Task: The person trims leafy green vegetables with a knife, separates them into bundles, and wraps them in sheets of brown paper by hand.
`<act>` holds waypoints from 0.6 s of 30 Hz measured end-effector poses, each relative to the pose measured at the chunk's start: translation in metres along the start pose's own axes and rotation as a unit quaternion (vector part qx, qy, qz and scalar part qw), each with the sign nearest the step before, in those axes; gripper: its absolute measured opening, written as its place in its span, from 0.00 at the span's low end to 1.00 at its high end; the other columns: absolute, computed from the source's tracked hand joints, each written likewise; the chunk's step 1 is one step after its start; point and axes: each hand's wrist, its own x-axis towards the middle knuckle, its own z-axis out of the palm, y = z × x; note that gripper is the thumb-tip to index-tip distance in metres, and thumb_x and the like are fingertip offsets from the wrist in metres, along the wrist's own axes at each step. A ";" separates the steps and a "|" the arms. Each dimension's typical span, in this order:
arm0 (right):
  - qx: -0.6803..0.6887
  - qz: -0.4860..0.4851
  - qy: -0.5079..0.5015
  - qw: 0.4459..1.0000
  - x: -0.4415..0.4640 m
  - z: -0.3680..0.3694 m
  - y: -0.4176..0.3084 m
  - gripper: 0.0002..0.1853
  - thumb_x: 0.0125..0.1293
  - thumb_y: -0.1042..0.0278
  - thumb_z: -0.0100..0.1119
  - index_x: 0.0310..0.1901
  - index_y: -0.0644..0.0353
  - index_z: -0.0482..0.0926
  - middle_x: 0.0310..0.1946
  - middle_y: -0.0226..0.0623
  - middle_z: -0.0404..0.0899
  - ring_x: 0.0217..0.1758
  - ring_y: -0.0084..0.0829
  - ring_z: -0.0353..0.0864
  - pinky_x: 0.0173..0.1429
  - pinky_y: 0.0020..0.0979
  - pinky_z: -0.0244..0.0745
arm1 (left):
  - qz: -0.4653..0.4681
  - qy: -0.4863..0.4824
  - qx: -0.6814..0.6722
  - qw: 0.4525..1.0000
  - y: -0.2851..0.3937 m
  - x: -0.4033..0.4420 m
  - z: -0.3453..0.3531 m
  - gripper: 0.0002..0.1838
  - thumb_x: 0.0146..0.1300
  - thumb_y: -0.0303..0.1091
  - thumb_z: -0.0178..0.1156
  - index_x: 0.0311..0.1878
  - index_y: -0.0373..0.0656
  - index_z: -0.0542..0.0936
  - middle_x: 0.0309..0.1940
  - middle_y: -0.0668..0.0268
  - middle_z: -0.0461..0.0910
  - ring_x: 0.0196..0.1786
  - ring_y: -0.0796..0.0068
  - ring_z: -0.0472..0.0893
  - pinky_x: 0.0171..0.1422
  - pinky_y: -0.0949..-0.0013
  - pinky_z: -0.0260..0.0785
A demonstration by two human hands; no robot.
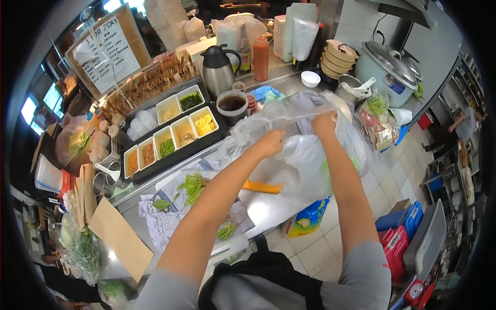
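A large clear plastic bag [294, 173] spreads over the steel counter in front of me. My left hand [272, 143] is closed on the bag's upper edge. Further right, my right hand [324, 125] also grips the bag, with its fingers closed on the plastic. Something green shows faintly through the bag near my right forearm. An orange handle [262, 186] lies on the counter below the bag; its other end is hidden behind my left forearm. Cut green stems with leaves [194, 187] rest on a patterned cloth [157, 213] left of that forearm.
Behind the cloth stands a black rack of white topping tubs [167, 148]. A steel jug [218, 72], a tub of dark liquid [232, 105] and a red sauce bottle [261, 59] stand at the back. Bagged vegetables [376, 121] sit right. Another person [465, 124] is far right.
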 end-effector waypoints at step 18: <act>0.058 -0.158 0.326 0.930 0.029 0.080 0.037 0.14 0.59 0.68 0.50 0.46 0.63 0.73 0.42 0.46 0.76 0.46 0.47 0.75 0.49 0.40 0.71 | -0.044 0.133 0.155 0.978 0.027 0.078 -0.080 0.48 0.53 0.32 0.61 0.73 0.50 0.43 0.70 0.38 0.41 0.70 0.35 0.52 0.70 0.52 0.53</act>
